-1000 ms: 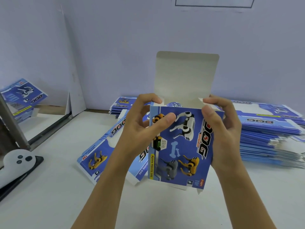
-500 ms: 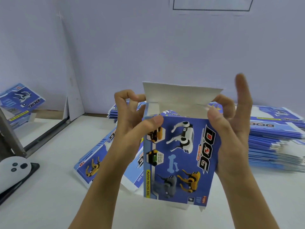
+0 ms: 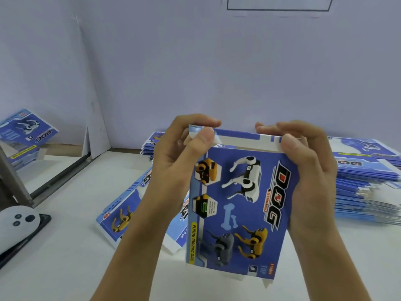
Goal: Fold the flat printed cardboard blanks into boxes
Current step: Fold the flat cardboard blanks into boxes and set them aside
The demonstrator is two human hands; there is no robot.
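Over the white table, at 6 o'clock from the tall stack of flat blue printed cardboard blanks, the upright blue printed dog-toy box is getting its top flap closed. Left hand and right hand are pinching the top corners, fingers curled over the flap. Likely next: tucking the flap's tab fully in.

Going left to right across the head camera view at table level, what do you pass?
White controller → flat blank lying on the table → left hand → upright DOG box → right hand → stack of flat blanks.
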